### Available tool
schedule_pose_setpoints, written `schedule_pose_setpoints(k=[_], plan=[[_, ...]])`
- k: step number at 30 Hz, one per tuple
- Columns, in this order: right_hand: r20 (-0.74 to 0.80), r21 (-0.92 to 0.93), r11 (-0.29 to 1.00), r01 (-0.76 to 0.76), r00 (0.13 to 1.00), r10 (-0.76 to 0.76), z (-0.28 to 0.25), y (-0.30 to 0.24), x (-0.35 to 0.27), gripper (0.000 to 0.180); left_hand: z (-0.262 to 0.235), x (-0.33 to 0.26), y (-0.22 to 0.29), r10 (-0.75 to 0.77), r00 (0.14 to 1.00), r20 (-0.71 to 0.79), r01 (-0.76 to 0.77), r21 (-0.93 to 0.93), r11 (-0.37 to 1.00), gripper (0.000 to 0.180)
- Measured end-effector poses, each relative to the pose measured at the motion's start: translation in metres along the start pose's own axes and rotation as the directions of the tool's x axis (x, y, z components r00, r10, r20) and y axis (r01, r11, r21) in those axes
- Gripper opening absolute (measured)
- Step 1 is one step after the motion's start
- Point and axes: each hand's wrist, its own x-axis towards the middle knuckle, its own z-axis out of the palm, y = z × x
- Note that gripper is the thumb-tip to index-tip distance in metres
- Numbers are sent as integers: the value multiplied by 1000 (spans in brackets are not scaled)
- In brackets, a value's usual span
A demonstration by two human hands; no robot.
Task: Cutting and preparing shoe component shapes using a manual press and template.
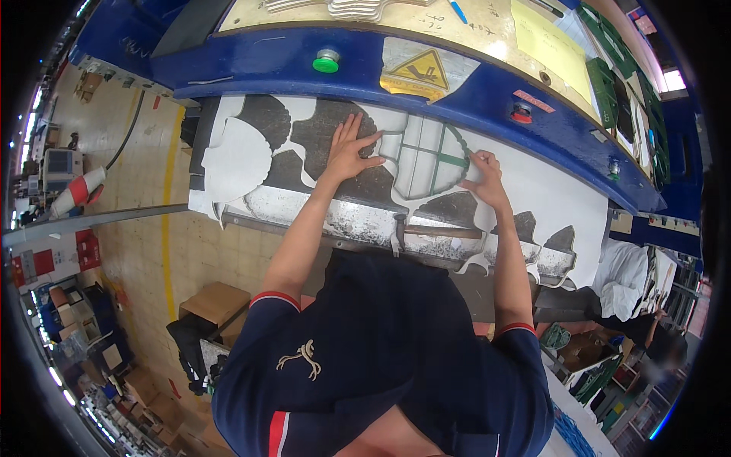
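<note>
A green-edged cutting die (pixel 428 156) with a scalloped curved rim and inner cross bars lies on a white sheet of material (pixel 525 186). My left hand (pixel 350 156) rests with fingers spread over the dark board (pixel 316 145), its index finger and thumb reaching the die's left edge. On the die's right rim, my right hand (pixel 487 180) grips with bent fingers and thumb. Scalloped openings in the sheet bare the dark board. A white scalloped piece (pixel 237 161) lies at the left. Nearer to me, a hammer (pixel 442 231) lies crosswise on the board.
Just beyond the die runs the blue press beam (pixel 266 65), with a green button (pixel 326 61), a red button (pixel 521 113) and a yellow warning sign (pixel 422 70). Stacked white pieces (pixel 350 7) sit on top. A grey rail (pixel 99 226) extends left; crumpled white material (pixel 620 278) hangs right.
</note>
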Motion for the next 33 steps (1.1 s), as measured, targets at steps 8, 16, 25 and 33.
schedule_pose_setpoints(k=[8,16,25,33], plan=[[-43,-13,1000,17,999,-18,2,-1,0,75,1,1,-3,-1,1000,24,0,13,1000,62],[-18,-2,999,41,999,-41,3,5,3,79,2,3,-2,-9,1000,13,9,31,999,62],[-34,59,996,59,998,-57,2,-2,2,79,-3,0,4,-27,1000,8,27,3,1000,61],[6,102,994,40,999,-41,2,-2,13,79,-6,5,1,-63,998,13,63,11,998,62]])
